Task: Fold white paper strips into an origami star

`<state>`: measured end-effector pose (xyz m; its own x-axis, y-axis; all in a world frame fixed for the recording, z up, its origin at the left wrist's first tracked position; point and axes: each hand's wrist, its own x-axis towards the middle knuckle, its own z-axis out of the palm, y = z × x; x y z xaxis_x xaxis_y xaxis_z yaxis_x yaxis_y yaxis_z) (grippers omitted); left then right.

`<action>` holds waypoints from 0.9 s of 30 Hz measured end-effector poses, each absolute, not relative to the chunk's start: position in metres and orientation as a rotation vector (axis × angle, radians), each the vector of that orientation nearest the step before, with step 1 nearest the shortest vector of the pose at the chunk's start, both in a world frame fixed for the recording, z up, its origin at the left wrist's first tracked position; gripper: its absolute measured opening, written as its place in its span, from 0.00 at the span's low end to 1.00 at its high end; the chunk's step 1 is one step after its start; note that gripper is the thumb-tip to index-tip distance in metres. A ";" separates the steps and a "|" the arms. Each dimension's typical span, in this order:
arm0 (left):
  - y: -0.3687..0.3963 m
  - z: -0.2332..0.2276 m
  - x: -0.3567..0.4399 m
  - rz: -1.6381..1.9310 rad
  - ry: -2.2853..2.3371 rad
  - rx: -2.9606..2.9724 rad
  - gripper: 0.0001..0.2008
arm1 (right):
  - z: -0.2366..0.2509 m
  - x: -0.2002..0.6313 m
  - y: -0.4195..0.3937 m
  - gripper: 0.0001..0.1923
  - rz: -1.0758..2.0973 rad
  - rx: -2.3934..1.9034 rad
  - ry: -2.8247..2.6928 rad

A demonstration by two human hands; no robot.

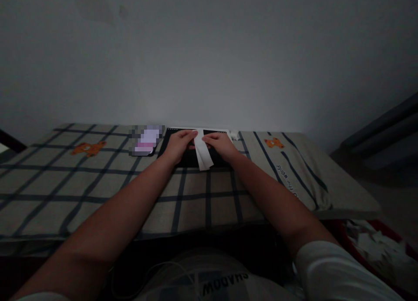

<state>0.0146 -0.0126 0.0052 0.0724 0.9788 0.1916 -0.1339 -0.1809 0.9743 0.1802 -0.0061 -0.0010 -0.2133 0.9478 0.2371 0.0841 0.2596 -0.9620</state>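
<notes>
Both hands meet at the far edge of the table, pinching a narrow white folded strip of paper (203, 152) between them. The left hand (179, 145) grips its upper end with thumb and fingertips closed on it; the right hand (220, 145) presses on the same end from the other side, so the two hands almost touch. The strip's lower end sticks out toward the person, past the hands.

Under the hands lies a flat black rectangular mat (189, 159) with a pale edge along its far side. Just left of the left hand rests a small pinkish-white object (146, 141), blurred beyond telling what it is. Beyond the right hand, at the mat's far corner, sits a small white thing (234, 136), too small to identify.

The grey checked cloth with dark blue lines (98, 179) covers the table and carries orange bear figures on both sides of the hands. Right of the right forearm the cloth bears writing that ends in "world". Nearest the camera, the person's white shirt (222, 285) shows "SHADOW", upside down.
</notes>
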 end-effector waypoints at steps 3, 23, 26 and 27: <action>-0.012 0.006 0.014 1.359 0.972 1.287 0.17 | -0.002 0.181 -0.006 0.13 1.124 -1.008 -1.532; -0.013 0.006 0.014 1.261 0.948 1.295 0.15 | 0.000 0.183 -0.006 0.12 1.092 -1.022 -1.505; -0.012 0.004 0.014 1.206 0.971 1.321 0.15 | 0.000 0.184 -0.005 0.12 1.100 -1.000 -1.479; -0.011 0.004 0.014 1.212 0.983 1.327 0.14 | -0.001 0.184 -0.004 0.12 1.111 -0.994 -1.476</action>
<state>0.0137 -0.0113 0.0036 0.1532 0.9792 0.1331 -0.0715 -0.1233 0.9898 0.1842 -0.0041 -0.0011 -0.1659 0.9588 0.2306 0.0434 0.2407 -0.9696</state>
